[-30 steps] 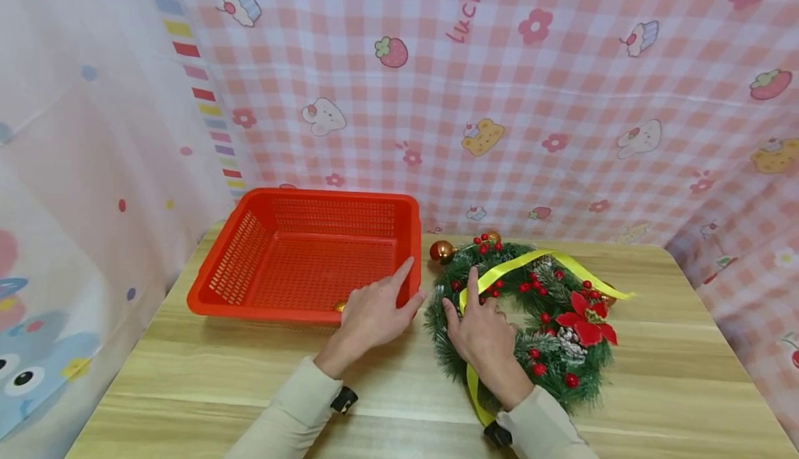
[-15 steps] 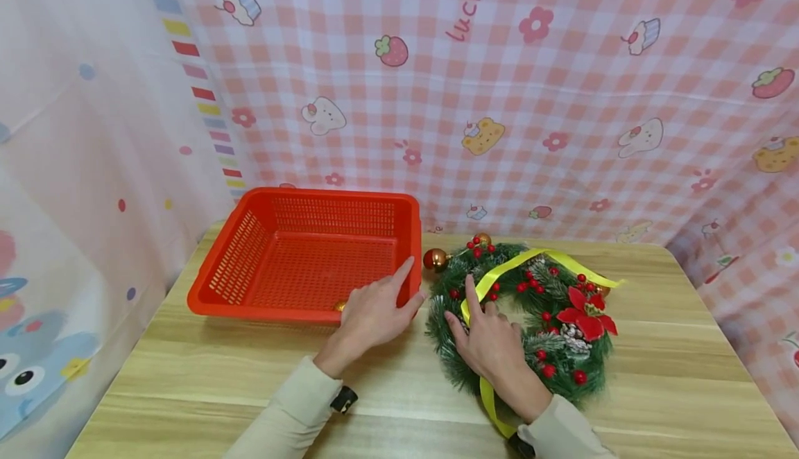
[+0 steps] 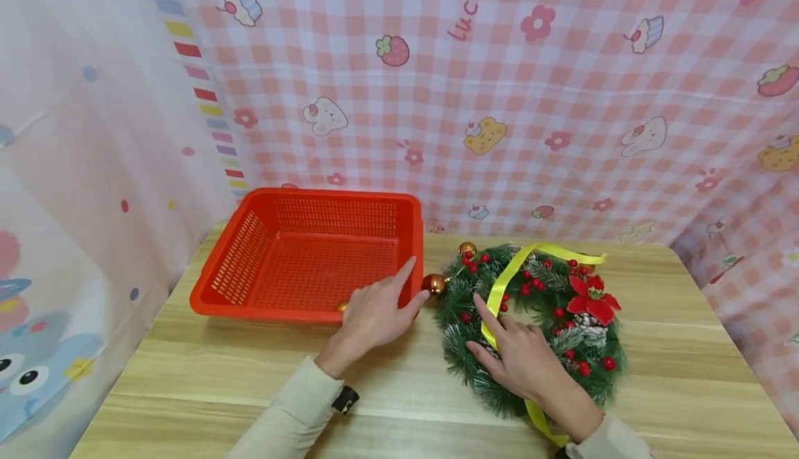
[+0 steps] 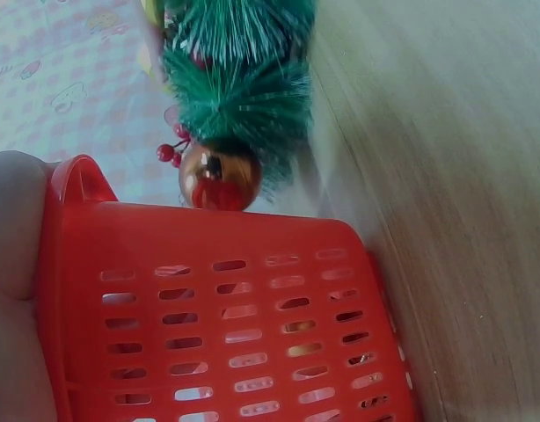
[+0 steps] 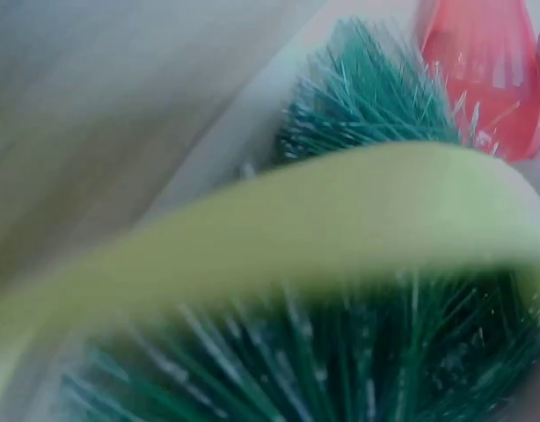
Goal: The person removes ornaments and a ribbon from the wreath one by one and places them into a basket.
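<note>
A red plastic basket (image 3: pixel 268 315) stands on the table, left of centre. My left hand (image 3: pixel 374 313) rests over its front right corner, index finger and thumb extended; the other fingers are hidden. In the left wrist view, part of that hand lies along the basket's rim. To the right is a green Christmas wreath (image 3: pixel 462 362) with red berries, pine cones, a red flower and a yellow ribbon (image 3: pixel 508 275). My right hand (image 3: pixel 530 362) grips the wreath's near left part, index pointing forward, other fingers bent toward the centre hole. The ribbon runs beneath that hand.
A copper bauble (image 3: pixel 433 283) on the wreath sits between it and the basket. Another bauble (image 3: pixel 467 248) is at the wreath's back left. Something small and golden (image 3: pixel 342 305) lies in the basket. A checked curtain (image 3: pixel 437 98) hangs behind the table.
The wreath has turned counter-clockwise with my right hand, which has moved right and slightly nearer. Its left bauble has come down beside the basket. My left hand has stayed in place.
</note>
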Motion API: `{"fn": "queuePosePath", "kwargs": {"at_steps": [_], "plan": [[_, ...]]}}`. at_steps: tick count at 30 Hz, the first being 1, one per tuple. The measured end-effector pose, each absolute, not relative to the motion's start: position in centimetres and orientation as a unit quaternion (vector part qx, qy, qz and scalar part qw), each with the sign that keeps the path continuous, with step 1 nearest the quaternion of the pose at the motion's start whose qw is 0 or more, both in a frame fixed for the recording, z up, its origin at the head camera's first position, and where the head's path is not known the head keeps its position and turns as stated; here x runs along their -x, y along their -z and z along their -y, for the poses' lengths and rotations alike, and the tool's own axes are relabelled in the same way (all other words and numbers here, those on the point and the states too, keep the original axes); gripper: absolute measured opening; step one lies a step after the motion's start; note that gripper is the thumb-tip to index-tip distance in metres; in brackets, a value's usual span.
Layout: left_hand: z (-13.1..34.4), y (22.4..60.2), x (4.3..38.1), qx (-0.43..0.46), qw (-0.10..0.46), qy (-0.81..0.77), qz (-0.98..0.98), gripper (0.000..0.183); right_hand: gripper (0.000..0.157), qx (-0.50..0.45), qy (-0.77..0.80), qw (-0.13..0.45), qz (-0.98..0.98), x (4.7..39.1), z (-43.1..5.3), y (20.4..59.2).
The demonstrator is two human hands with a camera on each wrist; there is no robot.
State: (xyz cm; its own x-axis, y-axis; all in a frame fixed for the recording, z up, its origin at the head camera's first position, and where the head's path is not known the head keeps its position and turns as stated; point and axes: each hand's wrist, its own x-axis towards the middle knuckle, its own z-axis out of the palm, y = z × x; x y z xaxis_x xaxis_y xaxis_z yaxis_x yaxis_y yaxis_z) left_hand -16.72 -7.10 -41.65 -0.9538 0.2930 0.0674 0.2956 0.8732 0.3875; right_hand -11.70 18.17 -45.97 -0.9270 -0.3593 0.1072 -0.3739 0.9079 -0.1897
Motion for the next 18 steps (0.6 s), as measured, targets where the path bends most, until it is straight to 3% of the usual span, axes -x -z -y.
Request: {"fn": "queuePosePath", "kwargs": {"at_steps": [9,14,18], "plan": [[6.9,41.5,16.9,0.155,0.009,0.203,0.967,0.068,0.075,-0.218,-0.055,0.063,0.972,10.8,-20.9,45.3],[7.0,41.5,16.8,0.154,0.006,0.203,0.967,0.068,0.082,-0.14,-0.043,0.07,0.987,10.0,-19.6,43.9],[7.1,41.6,16.7,0.152,0.006,0.208,0.966,0.069,0.09,-0.062,-0.094,0.032,0.993,10.1,-17.8,42.8]]}}
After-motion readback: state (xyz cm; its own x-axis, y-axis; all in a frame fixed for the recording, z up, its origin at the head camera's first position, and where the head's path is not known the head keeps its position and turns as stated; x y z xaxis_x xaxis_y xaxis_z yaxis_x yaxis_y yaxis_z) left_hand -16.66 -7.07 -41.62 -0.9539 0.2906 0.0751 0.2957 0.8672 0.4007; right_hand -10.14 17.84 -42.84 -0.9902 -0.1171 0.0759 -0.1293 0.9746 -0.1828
